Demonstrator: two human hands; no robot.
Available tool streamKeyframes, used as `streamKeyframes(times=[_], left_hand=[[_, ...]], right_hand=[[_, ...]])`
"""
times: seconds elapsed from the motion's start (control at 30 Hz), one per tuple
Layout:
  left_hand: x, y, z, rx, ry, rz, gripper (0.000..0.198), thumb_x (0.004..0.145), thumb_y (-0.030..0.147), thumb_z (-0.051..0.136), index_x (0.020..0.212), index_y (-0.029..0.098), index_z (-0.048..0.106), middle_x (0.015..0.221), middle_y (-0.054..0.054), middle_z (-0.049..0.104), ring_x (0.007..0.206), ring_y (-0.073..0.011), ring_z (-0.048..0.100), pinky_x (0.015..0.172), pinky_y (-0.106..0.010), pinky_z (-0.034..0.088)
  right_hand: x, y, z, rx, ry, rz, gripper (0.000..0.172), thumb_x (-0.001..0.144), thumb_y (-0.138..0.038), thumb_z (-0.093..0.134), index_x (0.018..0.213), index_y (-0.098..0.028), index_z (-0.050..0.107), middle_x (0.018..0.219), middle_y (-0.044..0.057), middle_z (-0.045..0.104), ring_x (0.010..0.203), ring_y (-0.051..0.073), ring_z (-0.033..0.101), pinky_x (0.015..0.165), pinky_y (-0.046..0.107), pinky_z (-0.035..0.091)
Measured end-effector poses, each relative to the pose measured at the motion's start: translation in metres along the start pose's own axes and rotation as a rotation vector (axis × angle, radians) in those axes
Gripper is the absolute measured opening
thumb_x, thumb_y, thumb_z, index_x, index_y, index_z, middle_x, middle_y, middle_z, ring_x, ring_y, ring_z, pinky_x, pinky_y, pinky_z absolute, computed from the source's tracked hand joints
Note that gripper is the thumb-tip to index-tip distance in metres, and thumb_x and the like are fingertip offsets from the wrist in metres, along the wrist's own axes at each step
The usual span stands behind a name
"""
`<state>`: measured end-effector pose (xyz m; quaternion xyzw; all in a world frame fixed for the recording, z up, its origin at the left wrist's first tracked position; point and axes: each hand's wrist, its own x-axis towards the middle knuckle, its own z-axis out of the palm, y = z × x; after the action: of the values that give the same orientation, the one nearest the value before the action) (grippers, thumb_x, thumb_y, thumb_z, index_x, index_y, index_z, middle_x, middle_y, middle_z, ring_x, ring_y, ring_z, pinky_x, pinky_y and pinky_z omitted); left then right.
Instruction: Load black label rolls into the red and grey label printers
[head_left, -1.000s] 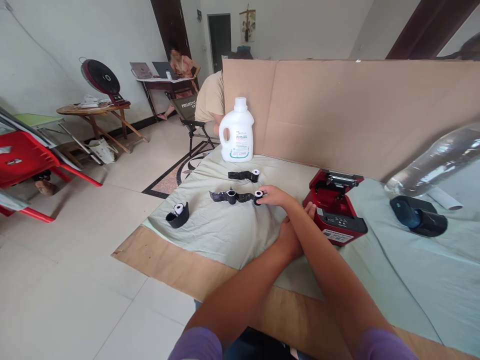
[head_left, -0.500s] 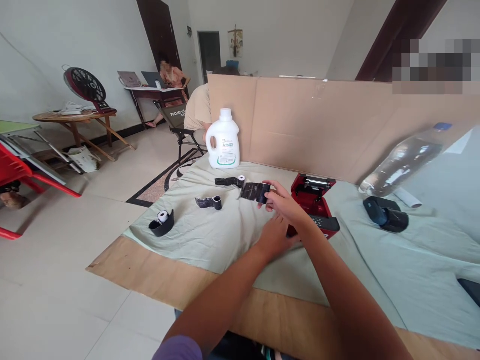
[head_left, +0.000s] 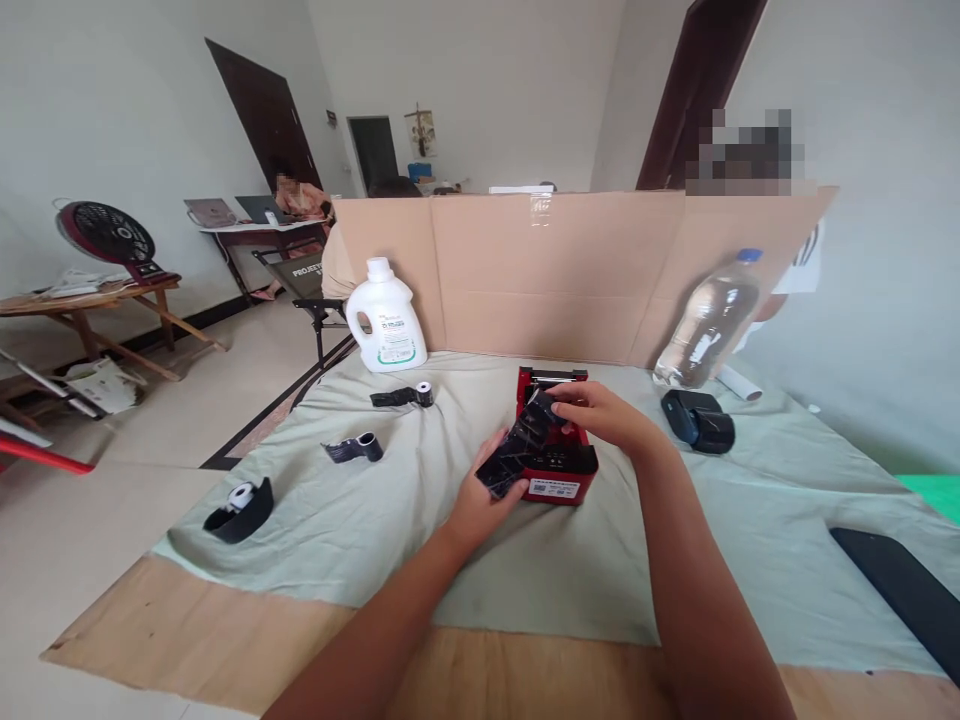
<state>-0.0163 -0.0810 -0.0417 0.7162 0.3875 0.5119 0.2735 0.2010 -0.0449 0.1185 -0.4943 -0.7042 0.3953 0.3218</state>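
Observation:
A small red printer [head_left: 559,478] with its lid up stands on the pale green cloth [head_left: 360,520]. Over it I hold a roll with a black strip [head_left: 517,448] stretched between both hands. My right hand [head_left: 600,410] pinches the roll end above the printer's open bay. My left hand [head_left: 480,500] grips the strip's loose lower end just left of the printer. Three more rolls with black strips lie to the left: one roll [head_left: 403,397] near the jug, a second roll [head_left: 354,449] in the middle, a third roll [head_left: 241,508] nearest the table's left edge.
A white detergent jug [head_left: 386,320] and a leaning plastic bottle [head_left: 705,325] stand against a cardboard screen [head_left: 570,270]. A black device [head_left: 699,420] lies right of the printer, and a dark flat thing [head_left: 900,590] at the right edge. People sit behind the screen.
My right hand lifted a roll off the cloth and carried it right, over the printer. My left hand came up and took the strip's loose end. The view swung to the right.

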Motion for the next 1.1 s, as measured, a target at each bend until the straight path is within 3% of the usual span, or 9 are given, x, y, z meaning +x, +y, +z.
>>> streamKeyframes(times=[0.1, 0.2, 0.37, 0.63, 0.87, 1.1], left_hand=[[0.001, 0.001, -0.001, 0.089, -0.011, 0.123, 0.069, 0.088, 0.03, 0.068, 0.151, 0.024, 0.041, 0.148, -0.013, 0.05, 0.138, -0.0292, 0.049, 0.118, -0.051, 0.04], [0.001, 0.002, -0.002, 0.204, -0.047, 0.239, 0.068, 0.085, 0.016, 0.064, 0.149, 0.026, 0.045, 0.146, -0.013, 0.05, 0.133, -0.0288, 0.052, 0.111, -0.049, 0.047], [-0.001, 0.004, -0.004, 0.321, 0.008, 0.352, 0.075, 0.078, 0.004, 0.055, 0.148, 0.029, 0.047, 0.142, -0.012, 0.051, 0.129, -0.0268, 0.052, 0.103, -0.044, 0.051], [0.001, 0.009, -0.002, 0.363, 0.01, 0.486, 0.059, 0.082, 0.004, 0.056, 0.133, 0.031, 0.062, 0.135, -0.01, 0.053, 0.12, -0.0248, 0.053, 0.096, -0.042, 0.052], [0.002, 0.018, 0.003, 0.376, 0.053, 0.551, 0.052, 0.083, 0.005, 0.057, 0.128, 0.029, 0.065, 0.128, -0.01, 0.058, 0.115, -0.024, 0.054, 0.098, -0.044, 0.05], [-0.003, 0.026, 0.014, 0.423, 0.071, 0.513, 0.053, 0.081, 0.0, 0.052, 0.122, 0.029, 0.07, 0.128, -0.009, 0.058, 0.118, -0.0241, 0.049, 0.102, -0.045, 0.047]], right_hand=[[0.003, 0.017, -0.008, -0.182, 0.049, 0.021, 0.027, 0.086, -0.025, 0.062, 0.109, -0.021, 0.075, 0.092, 0.006, 0.077, 0.073, 0.022, 0.069, 0.069, 0.034, 0.055], [0.006, 0.027, -0.007, -0.339, 0.084, -0.025, 0.029, 0.087, -0.019, 0.059, 0.111, -0.021, 0.075, 0.107, 0.008, 0.077, 0.091, 0.025, 0.071, 0.082, 0.036, 0.055], [0.014, 0.033, 0.001, -0.507, -0.01, -0.069, 0.035, 0.091, -0.015, 0.051, 0.119, -0.019, 0.072, 0.127, 0.009, 0.071, 0.116, 0.027, 0.064, 0.101, 0.037, 0.047], [0.023, 0.037, 0.019, -0.749, -0.012, 0.087, 0.04, 0.094, -0.014, 0.048, 0.128, -0.022, 0.067, 0.134, 0.009, 0.068, 0.128, 0.031, 0.056, 0.108, 0.046, 0.037], [0.023, 0.033, 0.02, -0.825, -0.033, 0.129, 0.04, 0.094, -0.013, 0.046, 0.127, -0.021, 0.067, 0.131, 0.012, 0.068, 0.126, 0.031, 0.054, 0.104, 0.046, 0.035], [0.028, 0.032, 0.03, -0.903, -0.033, 0.171, 0.035, 0.087, -0.014, 0.058, 0.119, -0.017, 0.072, 0.121, 0.016, 0.072, 0.124, 0.034, 0.054, 0.101, 0.043, 0.039]])
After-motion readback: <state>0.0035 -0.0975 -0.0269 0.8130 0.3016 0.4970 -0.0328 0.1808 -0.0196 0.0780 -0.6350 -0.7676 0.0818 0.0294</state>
